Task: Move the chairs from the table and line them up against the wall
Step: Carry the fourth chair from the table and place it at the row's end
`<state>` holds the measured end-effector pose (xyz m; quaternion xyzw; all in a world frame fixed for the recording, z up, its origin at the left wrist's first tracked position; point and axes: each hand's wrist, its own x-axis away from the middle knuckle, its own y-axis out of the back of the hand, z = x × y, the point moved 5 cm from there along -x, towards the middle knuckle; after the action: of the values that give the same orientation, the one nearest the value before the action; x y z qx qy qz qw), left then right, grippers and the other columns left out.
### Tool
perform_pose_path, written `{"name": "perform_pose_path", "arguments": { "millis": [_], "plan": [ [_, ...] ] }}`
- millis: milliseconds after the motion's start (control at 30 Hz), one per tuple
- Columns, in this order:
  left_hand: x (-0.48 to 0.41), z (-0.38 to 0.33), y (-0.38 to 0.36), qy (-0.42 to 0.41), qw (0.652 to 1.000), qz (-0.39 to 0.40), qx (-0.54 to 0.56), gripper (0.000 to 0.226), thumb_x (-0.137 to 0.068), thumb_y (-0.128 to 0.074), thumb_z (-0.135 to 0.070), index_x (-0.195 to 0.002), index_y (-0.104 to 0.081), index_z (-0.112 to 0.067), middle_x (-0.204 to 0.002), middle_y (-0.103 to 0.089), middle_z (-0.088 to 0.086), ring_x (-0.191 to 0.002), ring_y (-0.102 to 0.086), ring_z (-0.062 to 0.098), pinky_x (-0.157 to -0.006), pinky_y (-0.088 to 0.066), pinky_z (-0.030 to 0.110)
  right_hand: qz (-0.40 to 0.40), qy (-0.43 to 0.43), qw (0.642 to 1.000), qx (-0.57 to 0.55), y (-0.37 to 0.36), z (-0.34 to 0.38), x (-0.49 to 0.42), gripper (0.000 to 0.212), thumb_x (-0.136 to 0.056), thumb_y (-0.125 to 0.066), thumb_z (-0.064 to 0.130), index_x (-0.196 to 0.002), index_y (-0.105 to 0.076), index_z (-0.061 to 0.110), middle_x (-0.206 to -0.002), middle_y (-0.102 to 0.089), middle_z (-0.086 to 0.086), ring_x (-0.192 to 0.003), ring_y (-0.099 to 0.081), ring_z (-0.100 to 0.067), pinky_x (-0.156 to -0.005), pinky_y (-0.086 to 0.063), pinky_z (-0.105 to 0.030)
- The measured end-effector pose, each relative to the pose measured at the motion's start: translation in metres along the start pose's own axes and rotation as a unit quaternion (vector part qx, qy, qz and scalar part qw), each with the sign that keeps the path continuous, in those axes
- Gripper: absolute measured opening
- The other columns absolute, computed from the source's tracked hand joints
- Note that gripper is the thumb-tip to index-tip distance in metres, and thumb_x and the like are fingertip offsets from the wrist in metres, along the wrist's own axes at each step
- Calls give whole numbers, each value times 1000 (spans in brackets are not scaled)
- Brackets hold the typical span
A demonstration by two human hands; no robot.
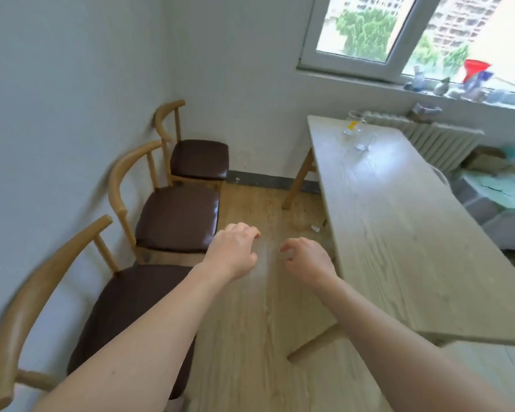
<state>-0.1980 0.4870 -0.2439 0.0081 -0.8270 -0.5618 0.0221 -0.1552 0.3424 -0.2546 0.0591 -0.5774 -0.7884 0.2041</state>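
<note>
Three wooden chairs with curved backs and dark brown seats stand in a row along the left wall: the far chair [198,159], the middle chair [176,218] and the near chair [119,307]. Their backs face the wall. The long light wooden table [399,233] stands to the right. My left hand [232,254] hovers over the floor beside the middle chair's seat, fingers curled and apart, holding nothing. My right hand [308,260] hangs near the table's left edge, also with loose fingers and nothing in it. My left forearm crosses over the near chair's seat.
Glass cups [354,126] stand at the table's far end. A white radiator [437,144] sits under the window, and the sill [458,90] holds small items. Clutter lies at the far right. A strip of wooden floor [256,322] runs between chairs and table.
</note>
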Motion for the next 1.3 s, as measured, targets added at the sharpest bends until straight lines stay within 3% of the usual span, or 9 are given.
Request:
{"name": "perform_pose_path", "arguments": {
  "millis": [167, 333, 433, 1033, 1300],
  "plan": [
    [24, -125, -27, -72, 997, 23, -16, 46, -88, -54, -26, -133, -47, -20, -138, -49, 4, -127, -42, 23, -105, -36, 38, -39, -86, 995, -37, 42, -98, 91, 33, -88, -53, 18, -119, -63, 24, -128, -60, -1, -118, -54, -22, -94, -43, -33],
    [40, -242, -49, -148, 988, 33, -15, 47, -88, -54, -24, -135, -47, -22, -140, -48, 2, -127, -43, 21, -104, -36, 37, -83, -157, 983, -55, 86, -184, 169, 33, -89, -50, 19, -120, -61, 25, -124, -62, -1, -107, -58, -20, -80, -42, -30],
    [39, -292, -55, -185, 982, 34, -18, 47, -89, -56, -26, -135, -47, -23, -141, -48, 0, -129, -43, 20, -106, -35, 36, -106, -187, 975, -57, 108, -225, 193, 33, -91, -49, 21, -122, -60, 24, -125, -62, -1, -109, -58, -21, -81, -45, -32],
    [-136, -459, -121, -289, 951, 97, -48, 58, -89, -56, -34, -142, -37, -22, -146, -40, 3, -132, -37, 23, -103, -36, 37, -149, -283, 946, -54, 197, -387, 133, 40, -91, -49, 21, -130, -56, 27, -132, -59, -1, -118, -56, -21, -89, -49, -34],
    [-190, -572, -196, -327, 933, 143, -48, 63, -87, -58, -34, -144, -33, -23, -147, -38, 4, -134, -35, 25, -104, -37, 39, -153, -345, 923, -70, 225, -522, 143, 46, -87, -49, 15, -130, -55, 30, -130, -60, -4, -114, -57, -24, -85, -48, -32]
  ]
}}
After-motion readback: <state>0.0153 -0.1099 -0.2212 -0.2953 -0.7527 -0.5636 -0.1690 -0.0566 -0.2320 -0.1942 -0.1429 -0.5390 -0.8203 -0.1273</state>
